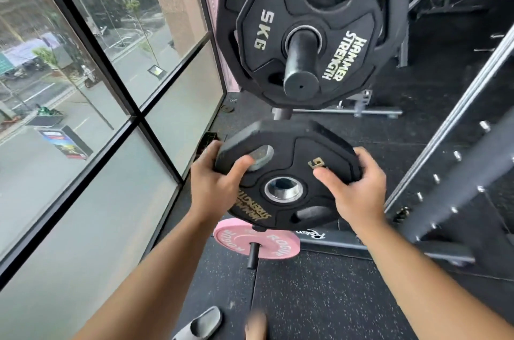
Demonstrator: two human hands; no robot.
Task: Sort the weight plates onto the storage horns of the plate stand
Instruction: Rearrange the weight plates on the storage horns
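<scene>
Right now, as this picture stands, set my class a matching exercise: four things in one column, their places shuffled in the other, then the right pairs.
Things
1. 5 KG plate
2. pink plate
3. carried black plate
4. grey slipper

Places
A. on the floor mat
B. held between left hand and right hand
C. on the upper horn
D. on the low horn

Pairs: 1-C, 2-D, 3-B, 4-A
</scene>
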